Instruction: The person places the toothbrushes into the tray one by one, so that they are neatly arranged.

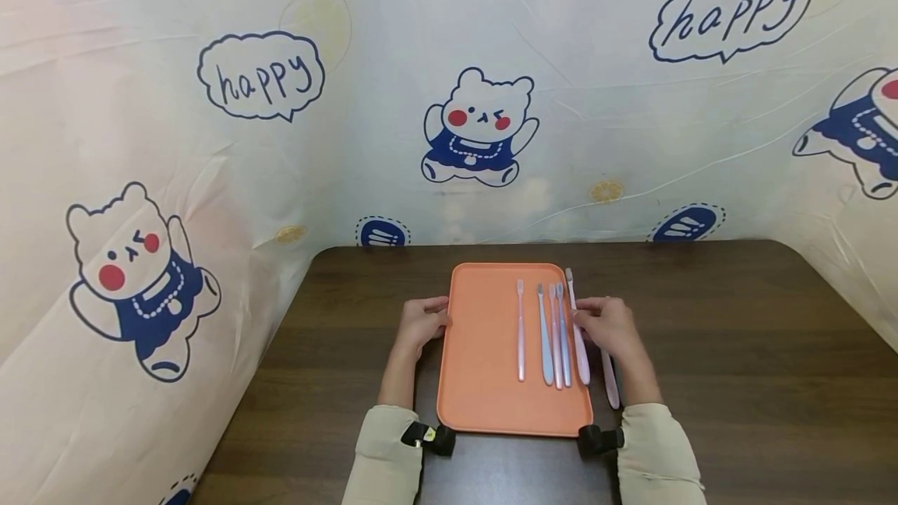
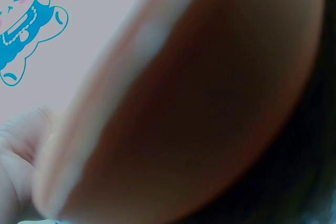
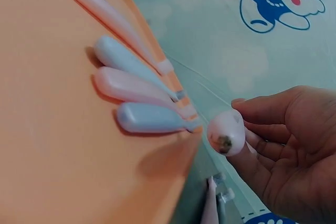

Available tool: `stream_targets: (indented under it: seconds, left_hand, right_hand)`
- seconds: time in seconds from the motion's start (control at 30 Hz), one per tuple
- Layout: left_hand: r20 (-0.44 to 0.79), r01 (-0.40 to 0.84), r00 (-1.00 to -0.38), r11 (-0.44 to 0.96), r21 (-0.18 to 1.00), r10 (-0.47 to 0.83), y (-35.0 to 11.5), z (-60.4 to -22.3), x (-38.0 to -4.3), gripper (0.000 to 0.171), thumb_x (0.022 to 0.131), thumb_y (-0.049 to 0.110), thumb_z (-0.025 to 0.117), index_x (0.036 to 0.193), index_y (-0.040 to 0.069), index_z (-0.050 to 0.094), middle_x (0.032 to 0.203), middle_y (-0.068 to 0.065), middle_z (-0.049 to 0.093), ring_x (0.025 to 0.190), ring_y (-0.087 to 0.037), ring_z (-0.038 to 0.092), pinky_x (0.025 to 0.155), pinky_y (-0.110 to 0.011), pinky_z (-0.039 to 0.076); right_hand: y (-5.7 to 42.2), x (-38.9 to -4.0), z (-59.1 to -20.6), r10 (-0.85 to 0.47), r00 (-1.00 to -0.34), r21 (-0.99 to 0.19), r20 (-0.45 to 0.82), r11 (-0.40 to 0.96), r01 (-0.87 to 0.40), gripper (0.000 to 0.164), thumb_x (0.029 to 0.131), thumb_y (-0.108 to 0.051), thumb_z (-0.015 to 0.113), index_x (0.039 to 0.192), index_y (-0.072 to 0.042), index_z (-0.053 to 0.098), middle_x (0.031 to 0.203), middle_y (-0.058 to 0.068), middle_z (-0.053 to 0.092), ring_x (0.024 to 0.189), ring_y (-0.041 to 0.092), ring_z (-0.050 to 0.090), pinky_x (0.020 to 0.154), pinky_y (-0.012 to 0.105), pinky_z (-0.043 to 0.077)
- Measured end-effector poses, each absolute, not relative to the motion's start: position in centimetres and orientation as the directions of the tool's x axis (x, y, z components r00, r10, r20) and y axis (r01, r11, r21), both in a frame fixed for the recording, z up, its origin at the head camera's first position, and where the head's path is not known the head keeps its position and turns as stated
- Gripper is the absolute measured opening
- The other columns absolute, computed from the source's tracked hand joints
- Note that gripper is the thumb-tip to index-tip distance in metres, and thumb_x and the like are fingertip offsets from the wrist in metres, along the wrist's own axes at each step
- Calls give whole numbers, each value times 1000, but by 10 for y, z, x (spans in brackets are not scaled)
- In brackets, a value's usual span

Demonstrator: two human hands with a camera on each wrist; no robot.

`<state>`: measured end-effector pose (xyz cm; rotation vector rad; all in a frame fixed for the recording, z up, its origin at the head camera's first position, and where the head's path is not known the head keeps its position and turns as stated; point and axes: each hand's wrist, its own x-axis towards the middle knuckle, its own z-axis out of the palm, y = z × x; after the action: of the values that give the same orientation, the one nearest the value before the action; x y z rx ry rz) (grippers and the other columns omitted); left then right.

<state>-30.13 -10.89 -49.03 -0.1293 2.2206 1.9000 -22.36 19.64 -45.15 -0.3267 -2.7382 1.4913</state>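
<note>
An orange tray (image 1: 484,388) lies on a dark wooden table (image 1: 737,349). My left hand (image 1: 421,322) grips the tray's left rim. The left wrist view shows the tray (image 2: 184,103) as a close blur beside my fingers (image 2: 16,150). On the tray's right half lie a pink toothbrush (image 1: 521,333), a blue one (image 1: 545,337), another pink one (image 1: 555,341) and another blue one (image 1: 563,333). My right hand (image 1: 606,326) pinches a fifth, pink toothbrush (image 1: 580,349) at the tray's right edge. Its rounded handle end (image 3: 226,132) sits between my fingers (image 3: 289,150).
Another pink toothbrush (image 1: 611,384) lies on the table just right of the tray, partly under my right hand. A cloth printed with bears (image 1: 477,127) walls in the table at the back and both sides. The tray's left half holds nothing.
</note>
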Motion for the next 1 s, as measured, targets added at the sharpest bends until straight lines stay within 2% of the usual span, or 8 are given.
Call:
stream_targets:
  seconds: [0.13,0.4,0.63,0.83,1.0]
  left_hand:
    - [-218,-203,-973,166,965,80,-109,-491,-302,45,89,-5,62,134,-7,62,133,-27,65,118,-27,67,74,-30,61]
    - [-216,-203,-974,165,965,62,-108,-490,-301,44,88,-5,62,131,-4,65,130,-25,68,112,-23,70,71,-25,59]
    - [-217,-204,-973,157,966,74,-108,-489,-300,45,88,-5,62,133,-6,63,133,-26,66,119,-29,68,73,-27,60]
    - [-223,-205,-969,168,964,101,-107,-473,-292,46,89,-8,59,135,-11,59,134,-30,63,125,-36,64,78,-31,61]
    - [-217,-197,-970,169,966,108,-107,-453,-279,47,89,-8,59,135,-12,58,135,-31,62,125,-37,64,81,-32,61]
  right_hand:
    - [191,-225,-453,177,-981,-836,-82,523,164,36,95,-7,59,126,11,65,117,32,69,85,21,73,74,36,63]
    - [179,-229,-455,173,-981,-835,-87,524,166,37,97,-9,58,128,11,64,115,30,70,84,18,68,69,30,59]
    - [171,-231,-458,185,-981,-828,-61,540,153,36,95,-9,59,126,8,67,112,27,71,80,16,65,64,25,53]
    - [168,-232,-461,188,-980,-820,-62,550,157,36,96,-11,60,127,7,67,114,26,71,82,18,66,67,27,56]
    - [164,-233,-462,183,-981,-834,-62,531,151,36,97,-12,61,127,8,67,116,27,71,81,17,66,67,28,57]
